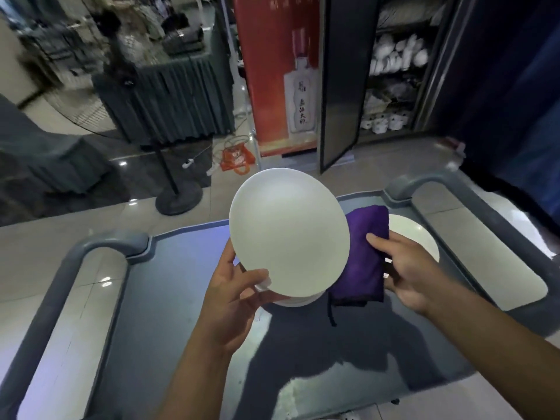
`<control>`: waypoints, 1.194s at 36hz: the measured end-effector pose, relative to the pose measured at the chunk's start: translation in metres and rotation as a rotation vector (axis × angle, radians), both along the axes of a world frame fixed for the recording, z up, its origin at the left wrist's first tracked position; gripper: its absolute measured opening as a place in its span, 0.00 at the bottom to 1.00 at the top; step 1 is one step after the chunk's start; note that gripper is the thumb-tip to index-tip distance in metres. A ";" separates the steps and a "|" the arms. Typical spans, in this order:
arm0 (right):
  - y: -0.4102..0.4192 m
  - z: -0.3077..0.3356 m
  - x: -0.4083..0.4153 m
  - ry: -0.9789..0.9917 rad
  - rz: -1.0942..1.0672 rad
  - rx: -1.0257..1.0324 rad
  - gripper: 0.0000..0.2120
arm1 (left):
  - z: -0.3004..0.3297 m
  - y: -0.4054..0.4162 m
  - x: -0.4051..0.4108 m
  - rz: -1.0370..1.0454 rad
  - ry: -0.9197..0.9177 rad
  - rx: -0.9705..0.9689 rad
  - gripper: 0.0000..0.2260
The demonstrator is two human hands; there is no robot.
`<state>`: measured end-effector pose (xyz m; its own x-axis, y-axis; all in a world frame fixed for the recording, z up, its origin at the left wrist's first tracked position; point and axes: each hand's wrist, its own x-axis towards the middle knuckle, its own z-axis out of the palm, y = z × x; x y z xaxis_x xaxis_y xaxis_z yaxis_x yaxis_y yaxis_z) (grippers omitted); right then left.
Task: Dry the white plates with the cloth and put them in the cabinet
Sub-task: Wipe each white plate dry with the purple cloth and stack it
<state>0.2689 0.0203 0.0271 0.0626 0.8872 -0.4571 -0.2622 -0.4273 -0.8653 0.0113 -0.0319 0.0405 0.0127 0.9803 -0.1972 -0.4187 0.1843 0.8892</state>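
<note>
My left hand grips a white plate by its near rim, thumb on top, and holds it tilted above a grey cart. A stack of white plates peeks out beneath it. My right hand holds a folded purple cloth just right of the raised plate. Another white plate lies on the cart behind the cloth. The cabinet stands ahead at upper right, its dark door swung open and white crockery on its shelves.
The cart has raised grey handles at left and right. A red banner stands left of the cabinet. A fan stand, an orange bag and draped tables occupy the tiled floor to the left.
</note>
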 end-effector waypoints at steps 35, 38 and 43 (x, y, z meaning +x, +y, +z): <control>0.026 0.104 -0.048 -0.209 1.165 0.771 0.13 | 0.050 -0.047 0.075 0.328 0.090 0.082 0.42; 0.024 0.106 -0.039 -0.285 1.247 0.781 0.13 | 0.049 -0.051 0.077 0.338 -0.109 0.109 0.39; 0.021 0.107 -0.016 -0.430 1.417 0.838 0.13 | 0.052 -0.051 0.085 0.390 -0.215 0.022 0.26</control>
<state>0.2533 0.0417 0.1343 -0.9457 0.3234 -0.0316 0.1907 0.4738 -0.8597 0.0967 -0.0827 0.0929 -0.3206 0.9239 -0.2091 -0.6285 -0.0423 0.7767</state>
